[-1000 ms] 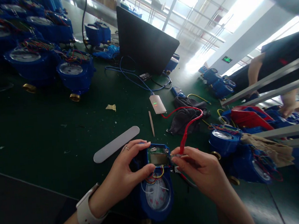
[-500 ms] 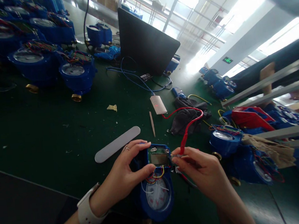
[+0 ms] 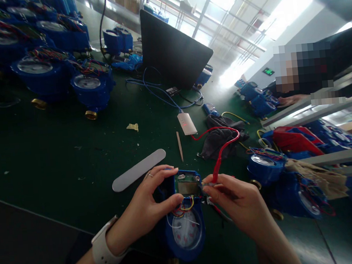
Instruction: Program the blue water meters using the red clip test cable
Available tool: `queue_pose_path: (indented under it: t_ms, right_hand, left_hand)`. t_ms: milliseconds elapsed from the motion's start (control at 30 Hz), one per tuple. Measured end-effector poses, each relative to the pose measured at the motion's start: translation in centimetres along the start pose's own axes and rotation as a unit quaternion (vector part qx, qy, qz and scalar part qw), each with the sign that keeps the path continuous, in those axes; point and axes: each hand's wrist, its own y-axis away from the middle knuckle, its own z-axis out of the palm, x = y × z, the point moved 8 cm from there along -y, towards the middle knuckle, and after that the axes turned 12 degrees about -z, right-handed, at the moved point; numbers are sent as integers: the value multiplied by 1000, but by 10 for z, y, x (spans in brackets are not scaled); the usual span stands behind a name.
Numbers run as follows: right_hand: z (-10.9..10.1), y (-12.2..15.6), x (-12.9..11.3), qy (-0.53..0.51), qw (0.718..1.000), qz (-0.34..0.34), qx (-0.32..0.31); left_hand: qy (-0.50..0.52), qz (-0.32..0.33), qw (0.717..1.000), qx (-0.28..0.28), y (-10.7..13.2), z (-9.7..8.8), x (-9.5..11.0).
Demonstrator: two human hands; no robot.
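Observation:
A blue water meter (image 3: 201, 238) stands in front of me, its round dial facing up. Its upper box is open and shows a green circuit board with a small display (image 3: 188, 187); coloured wires run between box and dial. My left hand (image 3: 151, 200) is closed around the box, fingers at its top edge and thumb at its lower edge. At the box's right side, my right hand (image 3: 238, 194) pinches the end of a red cable (image 3: 217, 167). The fingers partly hide the cable's tip, and I cannot tell whether it is plugged in.
The red cable leads to a white adapter box (image 3: 187, 124) with a red light. A grey flat bar (image 3: 138, 170), tweezers (image 3: 179, 146) and a dark cloth (image 3: 216, 140) lie beyond my hands. Several meters (image 3: 89, 90) crowd the left; a dark laptop (image 3: 171, 50) stands behind. Metal rails (image 3: 329, 159) are right.
A person in dark clothing has come further into view at the right, a hand near the far meters. My hands, the meter and the red cable stay almost exactly where they were.

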Motion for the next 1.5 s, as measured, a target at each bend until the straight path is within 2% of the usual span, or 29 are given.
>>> queue_pose_path:
  t_ms: [533,1500]
  right_hand:
    - [-2,-2,-4,4,1000,-15,11]
    - [-1,0,0,4,1000,2,5]
  left_hand:
    - [6,2,1000,-2,0,0,-4]
    - [6,6,1000,0,0,-2,-2]
